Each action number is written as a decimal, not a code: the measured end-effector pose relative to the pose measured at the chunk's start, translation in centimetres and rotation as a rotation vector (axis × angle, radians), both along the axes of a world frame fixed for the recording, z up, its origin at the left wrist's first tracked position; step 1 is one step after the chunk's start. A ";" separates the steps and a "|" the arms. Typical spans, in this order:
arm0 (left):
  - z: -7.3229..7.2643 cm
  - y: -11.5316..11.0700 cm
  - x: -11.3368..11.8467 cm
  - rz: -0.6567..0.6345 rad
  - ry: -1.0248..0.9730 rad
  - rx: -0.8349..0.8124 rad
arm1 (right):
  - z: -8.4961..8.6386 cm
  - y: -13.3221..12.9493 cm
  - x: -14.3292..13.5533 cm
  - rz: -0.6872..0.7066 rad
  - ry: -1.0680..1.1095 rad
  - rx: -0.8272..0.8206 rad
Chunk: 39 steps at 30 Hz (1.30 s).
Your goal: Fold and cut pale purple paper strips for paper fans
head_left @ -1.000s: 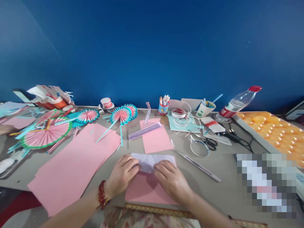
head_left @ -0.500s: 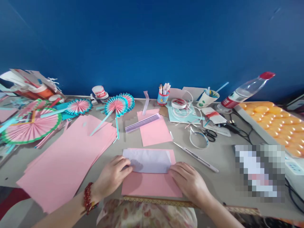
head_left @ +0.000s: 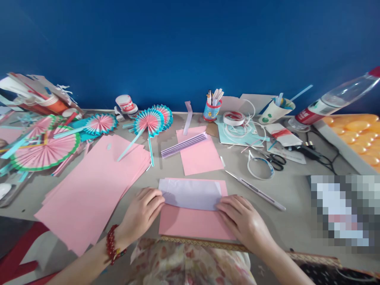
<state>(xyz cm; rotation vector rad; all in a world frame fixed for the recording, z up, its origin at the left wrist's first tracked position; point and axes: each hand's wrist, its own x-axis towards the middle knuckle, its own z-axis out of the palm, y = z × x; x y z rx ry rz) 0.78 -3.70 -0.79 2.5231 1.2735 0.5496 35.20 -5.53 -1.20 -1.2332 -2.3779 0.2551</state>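
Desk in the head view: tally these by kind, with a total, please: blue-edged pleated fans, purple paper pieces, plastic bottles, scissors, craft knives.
Blue-edged pleated fans: 3
Purple paper pieces: 3 (wide sheet, pleated strip, bent strip)
Plastic bottle: 1
Scissors: 1
Craft knife: 1
Total: 9

Along the blue wall (head_left: 190, 47) I see a small white tub (head_left: 124, 103) with red lettering, a blue and red cup (head_left: 211, 113) full of pens, and a pale paper cup (head_left: 271, 113) with green spots. Farther right there's a clear bottle (head_left: 316, 113) with a red cap, near a panel of glossy orange bumps (head_left: 358, 126) and a black plug (head_left: 309, 151) with its cord. A red chair (head_left: 22, 247) shows at the lower left.
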 end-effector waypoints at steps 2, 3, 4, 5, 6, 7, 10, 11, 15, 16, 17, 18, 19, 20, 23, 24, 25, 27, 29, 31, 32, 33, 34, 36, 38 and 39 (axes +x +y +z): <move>0.0 0.1 0.1 0.000 -0.004 0.000 | 0.1 0.2 -0.2 0.016 -0.021 0.027; -0.1 0.2 0.1 0.000 -0.003 -0.001 | 0.2 0.4 -0.3 0.021 -0.024 0.038; -0.1 0.2 0.1 -0.001 -0.001 -0.003 | 0.2 0.5 -0.3 0.024 -0.022 0.041; -0.1 0.3 0.1 -0.004 0.001 -0.006 | 0.3 0.7 -0.3 0.024 -0.015 0.037; -0.1 0.3 0.1 -0.007 -0.001 -0.007 | 0.4 0.8 -0.3 0.024 -0.003 0.028; -0.1 0.3 0.0 -0.009 -0.008 -0.009 | 0.5 1.0 -0.3 0.024 0.010 0.016; 0.1 0.4 0.0 -0.008 -0.048 0.005 | 0.8 1.3 -0.1 0.037 0.042 0.002; 0.2 0.4 0.0 -0.008 -0.055 0.011 | 0.9 1.3 -0.1 0.041 0.045 0.007; 0.6 0.9 0.0 -0.029 -0.004 -0.027 | 0.8 1.6 0.3 0.056 0.022 0.014; 0.7 1.0 0.0 -0.035 0.007 -0.045 | 0.7 1.6 0.4 0.060 0.016 0.012; 0.7 1.1 0.1 -0.041 0.011 -0.061 | 0.5 1.5 0.5 0.064 0.010 0.008; 0.6 1.2 0.1 -0.045 0.005 -0.072 | 0.4 1.5 0.5 0.065 0.006 0.001; 0.6 1.2 0.1 -0.045 -0.009 -0.081 | 0.3 1.4 0.6 0.061 0.002 -0.010; 0.5 1.2 0.2 -0.040 -0.027 -0.090 | 0.2 1.3 0.6 0.055 -0.003 -0.023; 0.4 1.2 0.3 0.001 -0.070 -0.124 | 0.4 1.1 0.6 0.017 -0.002 -0.074; 0.3 1.2 0.3 0.024 -0.076 -0.135 | 0.5 1.0 0.6 0.002 0.007 -0.096; 0.3 1.2 0.3 0.048 -0.076 -0.145 | 0.7 1.1 0.5 -0.013 0.023 -0.119; 0.4 1.3 0.4 0.094 -0.068 -0.162 | 1.0 1.2 0.4 -0.039 0.068 -0.165; 0.4 1.4 0.4 0.123 -0.066 -0.174 | 1.2 1.4 0.4 -0.055 0.106 -0.198; 0.4 1.4 0.4 0.135 -0.073 -0.170 | 1.2 1.5 0.4 -0.073 0.128 -0.215; 0.4 1.4 0.4 0.138 -0.078 -0.165 | 1.2 1.6 0.4 -0.084 0.134 -0.216; 0.4 1.4 0.4 0.141 -0.082 -0.157 | 1.1 1.6 0.4 -0.097 0.140 -0.212; 0.4 1.3 0.5 0.142 -0.083 -0.151 | 1.0 1.6 0.4 -0.110 0.145 -0.204; 0.3 1.2 0.5 0.146 -0.084 -0.133 | 0.8 1.6 0.3 -0.139 0.147 -0.187; 0.3 1.1 0.5 0.150 -0.089 -0.117 | 0.7 1.6 0.2 -0.159 0.141 -0.178; 0.2 1.0 0.5 0.153 -0.093 -0.112 | 0.6 1.6 0.2 -0.162 0.138 -0.172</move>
